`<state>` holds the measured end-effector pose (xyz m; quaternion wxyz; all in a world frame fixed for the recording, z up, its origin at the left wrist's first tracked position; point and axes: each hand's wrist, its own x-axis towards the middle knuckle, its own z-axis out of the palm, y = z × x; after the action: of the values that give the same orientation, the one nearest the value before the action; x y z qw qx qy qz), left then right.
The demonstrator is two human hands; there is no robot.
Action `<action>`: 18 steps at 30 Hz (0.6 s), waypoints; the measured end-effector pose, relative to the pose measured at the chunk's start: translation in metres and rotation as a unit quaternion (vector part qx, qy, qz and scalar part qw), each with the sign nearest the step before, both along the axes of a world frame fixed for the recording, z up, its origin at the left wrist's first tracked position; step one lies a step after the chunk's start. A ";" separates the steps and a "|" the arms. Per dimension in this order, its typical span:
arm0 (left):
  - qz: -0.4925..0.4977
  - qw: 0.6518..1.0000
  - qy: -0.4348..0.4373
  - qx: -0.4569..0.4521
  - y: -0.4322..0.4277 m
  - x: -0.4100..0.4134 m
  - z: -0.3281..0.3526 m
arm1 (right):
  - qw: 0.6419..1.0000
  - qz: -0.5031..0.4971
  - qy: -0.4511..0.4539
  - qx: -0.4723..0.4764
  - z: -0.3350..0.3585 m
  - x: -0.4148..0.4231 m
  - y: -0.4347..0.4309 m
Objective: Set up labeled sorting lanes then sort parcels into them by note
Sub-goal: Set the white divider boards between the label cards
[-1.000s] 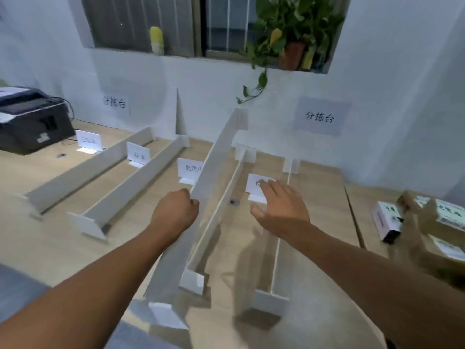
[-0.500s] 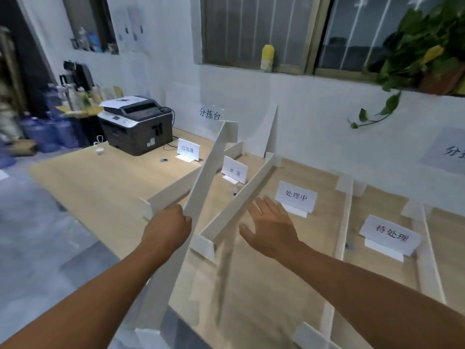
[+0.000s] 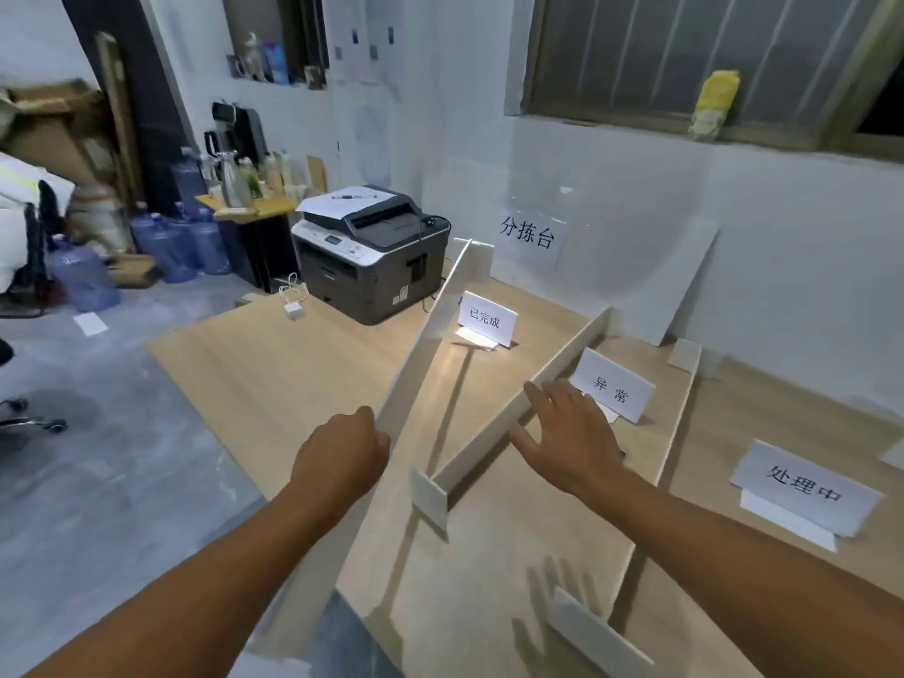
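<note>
Divider [image 3: 439, 313] — held in left grip [image 3: 342, 452].

A pale wooden counter [image 3: 274, 364] fills the lower right of the frame. At its far end, upper centre, sits a grey printer [image 3: 372, 256], with a small white charger [image 3: 293, 308] just left of it. The centre divider [image 3: 553, 389] and the right divider [image 3: 681, 413] stand on edge. The 已完成 card [image 3: 486, 319] stands left of them, the 异常 card [image 3: 611, 390] between them, and the 处理中 card [image 3: 804, 486] to the right.
</note>
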<state>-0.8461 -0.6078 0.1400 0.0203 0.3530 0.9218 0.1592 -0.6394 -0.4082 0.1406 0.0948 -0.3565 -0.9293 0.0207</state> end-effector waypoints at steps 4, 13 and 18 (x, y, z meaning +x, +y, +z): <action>-0.030 1.000 -0.001 0.006 0.021 -0.099 -0.013 | 0.999 -0.039 -0.011 0.017 -0.009 -0.084 0.008; -0.142 0.989 -0.030 -0.007 0.090 -0.264 -0.017 | 0.991 -0.130 -0.013 -0.018 -0.007 -0.221 -0.005; -0.173 0.983 -0.069 -0.002 0.155 -0.320 -0.043 | 0.987 -0.152 0.008 -0.043 -0.018 -0.280 0.018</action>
<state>-1.1658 -0.4524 0.0971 0.1119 0.4953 0.8436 0.1750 -0.9193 -0.3901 0.1225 0.0886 -0.4976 -0.8615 0.0488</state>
